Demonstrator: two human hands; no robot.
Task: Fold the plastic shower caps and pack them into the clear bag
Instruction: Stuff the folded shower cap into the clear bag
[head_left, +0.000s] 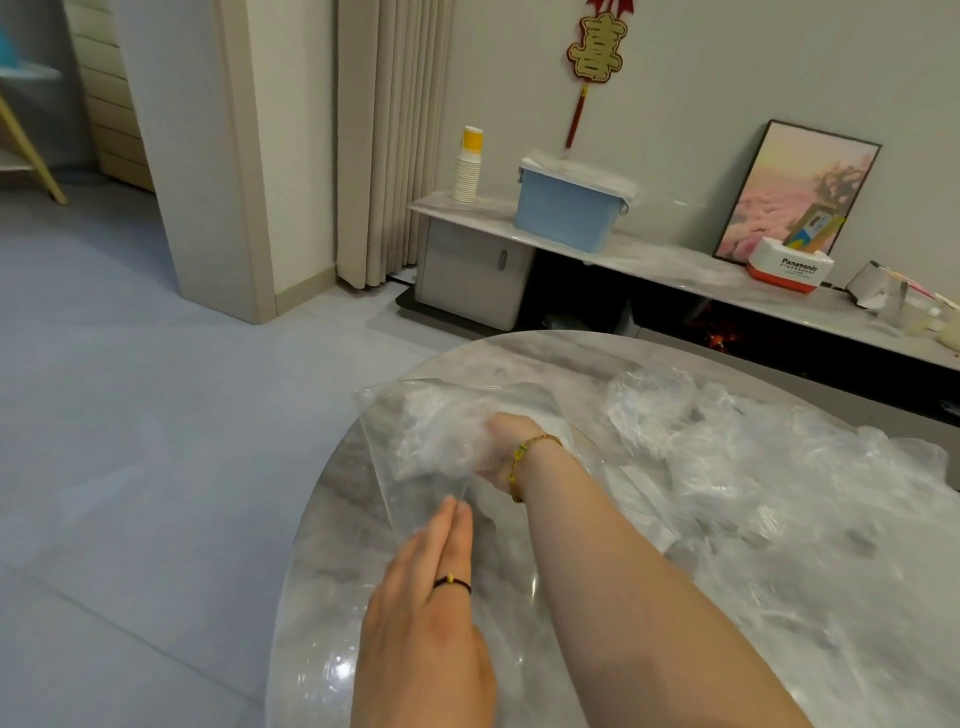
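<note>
**Right hand inside the clear bag, left hand at its mouth**

Your right hand (501, 447) is pushed into the clear bag (415, 431), which lies flat on the marble table (332, 519) near its left edge. The fingers are buried among crumpled plastic shower caps inside the bag, so you cannot tell whether that hand is closed on one or just pressing them down. A beaded bracelet (524, 460) sits on that wrist, right at the bag's opening.

Your left hand (431, 577) rests just on the near side of the bag, fingers straight and pressed together, their tips touching the bag's near edge; whether they pinch the film is not clear. A dark ring (453, 581) with a yellow bead is on one finger.

To the right of the bag, a loose heap of shower caps (727, 467) spreads across the table, touching or nearly touching the bag's right side.

Beyond the bag, against the wall, a low cabinet (649, 260) carries a blue bin (569, 208), a stack of paper cups (466, 171), a framed picture (795, 192) and a white and orange box (789, 270).
</note>
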